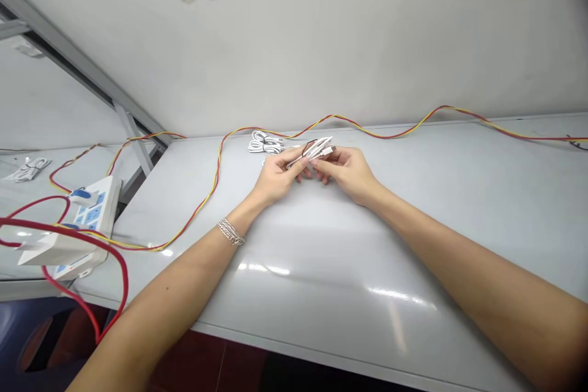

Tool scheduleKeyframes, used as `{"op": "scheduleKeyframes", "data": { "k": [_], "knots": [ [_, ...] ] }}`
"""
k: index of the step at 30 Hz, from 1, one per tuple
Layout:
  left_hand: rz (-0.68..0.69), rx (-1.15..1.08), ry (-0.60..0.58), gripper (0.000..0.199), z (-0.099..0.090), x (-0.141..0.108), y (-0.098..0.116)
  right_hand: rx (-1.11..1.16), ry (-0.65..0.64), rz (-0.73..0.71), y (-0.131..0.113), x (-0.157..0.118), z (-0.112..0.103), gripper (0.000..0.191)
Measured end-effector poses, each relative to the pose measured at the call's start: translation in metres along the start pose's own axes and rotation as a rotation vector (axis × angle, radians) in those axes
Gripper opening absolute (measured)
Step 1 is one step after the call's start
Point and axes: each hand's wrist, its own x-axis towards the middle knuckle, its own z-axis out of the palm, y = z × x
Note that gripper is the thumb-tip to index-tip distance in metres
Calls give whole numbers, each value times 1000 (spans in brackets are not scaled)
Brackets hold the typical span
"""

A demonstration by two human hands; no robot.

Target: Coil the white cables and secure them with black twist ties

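Observation:
A bundled white USB cable (pixel 316 148) is held between my two hands above the table. My left hand (pixel 279 176) pinches it from the left, thumb on top. From the other side, my right hand (pixel 346 173) grips the end near the plug, its thumb against the bundle. A dark tie (pixel 307 148) crosses the coil close to my left fingers. Just behind my left hand, another coiled white cable (pixel 265 142) lies on the table, bound in the middle with a dark tie. Part of the fingers is hidden under the held cable.
A white power strip (pixel 108 208) with plugs and a thick red cord (pixel 124 269) stands at the left. A twisted red and yellow wire (pixel 215 177) runs along the grey table (pixel 294 294) by the wall. One more white coil (pixel 30 169) lies beyond the metal frame (pixel 92 67).

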Motion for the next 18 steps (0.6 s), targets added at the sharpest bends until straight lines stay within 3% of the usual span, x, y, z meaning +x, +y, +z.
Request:
{"op": "scheduleKeyframes", "data": {
  "k": [7, 18],
  "knots": [
    [-77, -121, 105, 36, 1, 1, 3, 7, -17, -3, 1, 1, -1, 37],
    [-121, -266, 62, 23, -7, 3, 3, -27, -63, 14, 1, 0, 0, 22]
  ]
}}
